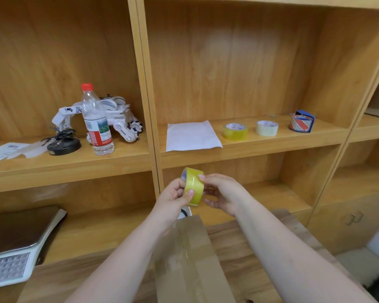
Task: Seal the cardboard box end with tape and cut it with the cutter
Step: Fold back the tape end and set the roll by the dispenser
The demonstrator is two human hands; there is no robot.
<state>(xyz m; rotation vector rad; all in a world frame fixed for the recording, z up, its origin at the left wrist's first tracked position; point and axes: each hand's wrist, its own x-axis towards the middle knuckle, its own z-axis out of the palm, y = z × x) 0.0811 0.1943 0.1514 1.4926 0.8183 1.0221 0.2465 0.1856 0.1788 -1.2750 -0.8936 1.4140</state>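
From the head view I see wooden shelving (153, 154) behind a cardboard box (190, 259) taped along its top. Above it, my left hand (173, 197) and right hand (224, 193) both grip the yellow tape roll (194, 185).

Packing or stockroom corner of an office, wooden shelving (153, 158) filling the frame, spare tape rolls (235, 131) at centre right, weighing scale (11, 259) (keypad visible) lower left, toy robot (118, 119) upper left.
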